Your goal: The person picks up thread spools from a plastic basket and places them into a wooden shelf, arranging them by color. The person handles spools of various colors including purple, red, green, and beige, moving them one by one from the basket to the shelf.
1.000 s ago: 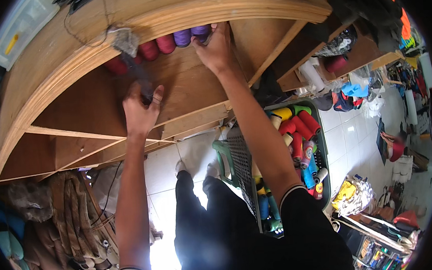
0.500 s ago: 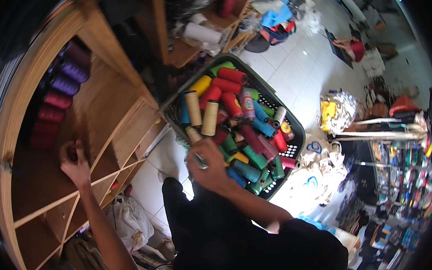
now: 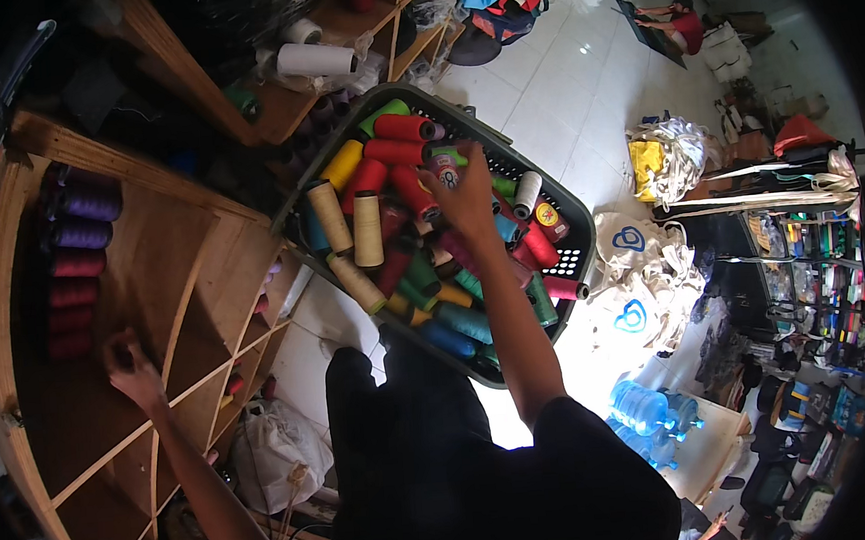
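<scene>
A dark green plastic basket point(image 3: 572, 222) full of thread spools stands in front of me. My right hand point(image 3: 468, 202) reaches over it, thumb and fingers closed around a mauve spool point(image 3: 444, 168) with a pale label. Red spools point(image 3: 396, 152) lie beside that hand, and beige ones point(image 3: 368, 231) lie to its left. At the left, my left hand point(image 3: 134, 376) is inside a wooden shelf compartment point(image 3: 157, 279), its fingers curled. Whatever they hold, if anything, is too dark to make out. Just beyond it stands a row of purple spools point(image 3: 84, 232) and dark red spools point(image 3: 73, 292).
Wooden dividers point(image 3: 186, 297) split the shelf unit. A white plastic bag point(image 3: 280, 451) sits below it. Cream cloth bags point(image 3: 644, 275) and blue water bottles point(image 3: 653, 415) are at the right. Farther off, a person in red point(image 3: 681, 29) is on the tiled floor.
My right hand has moved from the basket's near-left side to the mauve spool farther in. A beige spool near the basket's left rim has shifted. The view has turned somewhat.
</scene>
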Motion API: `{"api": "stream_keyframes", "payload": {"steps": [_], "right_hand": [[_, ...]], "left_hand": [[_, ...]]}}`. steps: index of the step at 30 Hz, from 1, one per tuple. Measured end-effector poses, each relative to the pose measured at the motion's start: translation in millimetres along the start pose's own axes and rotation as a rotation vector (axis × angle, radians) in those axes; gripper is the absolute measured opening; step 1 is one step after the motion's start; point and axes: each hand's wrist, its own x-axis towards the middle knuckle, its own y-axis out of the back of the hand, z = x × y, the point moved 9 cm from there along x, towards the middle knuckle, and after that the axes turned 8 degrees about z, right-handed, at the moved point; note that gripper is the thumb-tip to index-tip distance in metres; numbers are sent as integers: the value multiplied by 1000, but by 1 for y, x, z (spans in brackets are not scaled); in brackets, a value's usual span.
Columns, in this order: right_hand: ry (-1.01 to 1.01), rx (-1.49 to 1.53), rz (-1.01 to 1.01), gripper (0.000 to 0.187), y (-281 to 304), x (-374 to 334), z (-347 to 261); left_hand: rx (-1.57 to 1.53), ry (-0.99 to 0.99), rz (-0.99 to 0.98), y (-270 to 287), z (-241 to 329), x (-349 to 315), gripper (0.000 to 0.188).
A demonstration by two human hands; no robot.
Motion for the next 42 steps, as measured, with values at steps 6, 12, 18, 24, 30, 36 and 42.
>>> {"api": "stream_keyframes", "payload": {"steps": [6,12,18,24,30,36,42], "right_hand": [[120,0,-251,73,-66,44,0],[127,-83,-167,49,-79,42,4],[109,233,26,31,-48,52,19],[99,436,-128,36,8,31,-50],[426,378,-692,45,-6,-42,-229],[461,485,-933,49,-60,-95,-316],[552,469,-874,42,-94,-107,-350]], "left_hand": [[-62,-53,8,-2,6,-1,20],[-79,-91,53,0,3,-2,19],[-80,-39,55,-1,13,-1,16],[-287,74,56,8,38,-12,4],[-599,-61,-531,-22,212,-19,60],[-549,-66,-721,-28,193,-35,67],[-529,262,-216,16,92,-29,44]]}}
